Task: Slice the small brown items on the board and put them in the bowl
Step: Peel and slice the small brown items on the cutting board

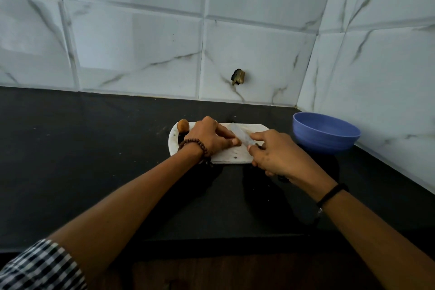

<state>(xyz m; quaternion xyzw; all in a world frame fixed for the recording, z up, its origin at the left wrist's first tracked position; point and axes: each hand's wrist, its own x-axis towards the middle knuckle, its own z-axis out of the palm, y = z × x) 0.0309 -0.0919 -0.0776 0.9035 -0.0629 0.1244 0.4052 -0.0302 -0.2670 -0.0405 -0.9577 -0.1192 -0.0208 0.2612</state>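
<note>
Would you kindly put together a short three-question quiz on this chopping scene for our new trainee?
1. True or false: the blue bowl stands on the white cutting board.
2. Which hand holds the knife? A) left hand B) right hand C) neither
3. Fill in: one whole brown item sits at the board's far ____ corner.

Key
1. False: the bowl rests on the dark counter, to the right of the board.
2. B: the right hand grips the handle while the left presses down on the board beside the blade.
3. Left.
</note>
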